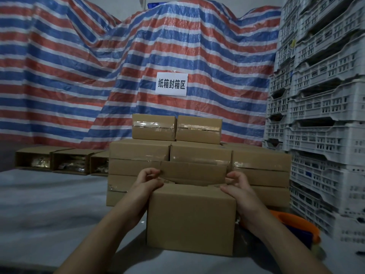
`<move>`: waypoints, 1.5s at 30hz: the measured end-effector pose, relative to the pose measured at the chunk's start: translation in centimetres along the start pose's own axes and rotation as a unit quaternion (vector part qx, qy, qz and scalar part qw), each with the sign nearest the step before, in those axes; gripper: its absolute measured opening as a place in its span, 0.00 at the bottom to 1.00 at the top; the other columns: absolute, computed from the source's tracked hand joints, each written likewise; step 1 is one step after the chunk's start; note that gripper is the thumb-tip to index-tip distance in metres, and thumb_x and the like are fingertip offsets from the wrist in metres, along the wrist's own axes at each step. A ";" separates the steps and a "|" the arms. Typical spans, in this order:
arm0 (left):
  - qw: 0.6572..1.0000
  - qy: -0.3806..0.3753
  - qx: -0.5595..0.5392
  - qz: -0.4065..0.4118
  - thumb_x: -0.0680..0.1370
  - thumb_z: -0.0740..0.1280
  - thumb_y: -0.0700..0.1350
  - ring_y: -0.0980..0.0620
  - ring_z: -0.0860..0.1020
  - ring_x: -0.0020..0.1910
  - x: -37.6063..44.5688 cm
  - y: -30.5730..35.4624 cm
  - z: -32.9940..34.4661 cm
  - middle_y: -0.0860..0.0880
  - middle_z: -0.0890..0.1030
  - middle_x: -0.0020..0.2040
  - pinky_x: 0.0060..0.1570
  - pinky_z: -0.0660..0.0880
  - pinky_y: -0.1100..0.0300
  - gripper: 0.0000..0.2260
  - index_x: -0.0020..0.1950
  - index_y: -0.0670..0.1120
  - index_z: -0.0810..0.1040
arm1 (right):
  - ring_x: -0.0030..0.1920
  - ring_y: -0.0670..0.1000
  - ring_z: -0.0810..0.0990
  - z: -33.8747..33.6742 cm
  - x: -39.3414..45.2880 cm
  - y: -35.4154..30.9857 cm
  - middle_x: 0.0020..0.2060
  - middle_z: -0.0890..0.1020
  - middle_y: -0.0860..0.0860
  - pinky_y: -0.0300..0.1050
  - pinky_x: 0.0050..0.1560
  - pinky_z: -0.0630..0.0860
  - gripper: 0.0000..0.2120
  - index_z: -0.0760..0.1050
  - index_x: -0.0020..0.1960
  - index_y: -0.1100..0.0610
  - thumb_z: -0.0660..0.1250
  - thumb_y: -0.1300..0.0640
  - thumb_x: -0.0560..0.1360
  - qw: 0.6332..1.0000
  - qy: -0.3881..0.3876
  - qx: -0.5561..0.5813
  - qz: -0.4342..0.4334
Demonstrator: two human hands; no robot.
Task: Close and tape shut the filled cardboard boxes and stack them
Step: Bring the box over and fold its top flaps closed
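Note:
A brown cardboard box point(191, 218) stands on the grey table right in front of me, its top partly open. The far flap point(193, 171) stands upright. My left hand point(149, 181) grips the box's top left corner, fingers curled over a side flap. My right hand point(236, 186) grips the top right corner the same way. Behind the box sits a stack of taped boxes point(199, 153), with two smaller taped boxes point(176, 127) on top. What is inside the near box is hidden.
Three open filled boxes point(61, 160) line the table's back left. An orange and blue tape dispenser point(296, 226) lies to the right of the box. White plastic crates point(320, 107) tower on the right. A striped tarp point(98, 66) with a paper sign hangs behind.

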State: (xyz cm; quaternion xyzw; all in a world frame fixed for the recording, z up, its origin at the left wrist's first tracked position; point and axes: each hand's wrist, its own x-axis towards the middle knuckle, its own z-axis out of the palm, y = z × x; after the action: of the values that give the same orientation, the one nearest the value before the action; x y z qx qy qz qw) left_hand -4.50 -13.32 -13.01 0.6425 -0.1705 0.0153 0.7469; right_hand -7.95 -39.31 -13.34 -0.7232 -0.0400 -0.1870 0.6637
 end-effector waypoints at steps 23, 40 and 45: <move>0.990 0.029 0.113 0.081 0.80 0.63 0.43 0.50 0.76 0.54 -0.5 -0.1 -0.4 0.58 0.83 0.47 0.50 0.71 0.54 0.14 0.43 0.56 0.86 | 0.59 0.55 0.78 0.1 -0.9 -0.4 0.57 0.81 0.47 0.51 0.54 0.73 0.11 0.84 0.42 0.46 0.66 0.57 0.79 0.999 -0.031 -0.027 -0.017; 0.723 -0.095 0.642 0.237 0.81 0.46 0.65 0.57 0.72 0.66 -1.6 2.8 6.1 0.57 0.73 0.71 0.60 0.72 0.57 0.25 0.73 0.59 0.67 | 0.54 0.54 0.79 0.5 -2.1 -2.9 0.51 0.82 0.53 0.52 0.54 0.75 0.13 0.85 0.43 0.44 0.65 0.55 0.80 0.996 -0.036 -0.084 0.010; 0.735 -0.117 0.629 0.226 0.81 0.46 0.65 0.58 0.75 0.61 -1.3 2.8 5.7 0.58 0.76 0.67 0.55 0.72 0.58 0.24 0.72 0.60 0.68 | 0.49 0.44 0.78 -2.7 -2.1 -5.4 0.49 0.81 0.46 0.41 0.44 0.73 0.11 0.78 0.51 0.46 0.57 0.47 0.84 0.939 -0.015 -0.339 -0.054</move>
State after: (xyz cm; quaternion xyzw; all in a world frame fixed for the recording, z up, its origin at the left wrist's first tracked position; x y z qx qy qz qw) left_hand -7.72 -18.11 -10.04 0.9050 -0.3482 0.2123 0.1210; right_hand -12.17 -40.93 -8.81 -0.9049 -0.0232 -0.2143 0.3671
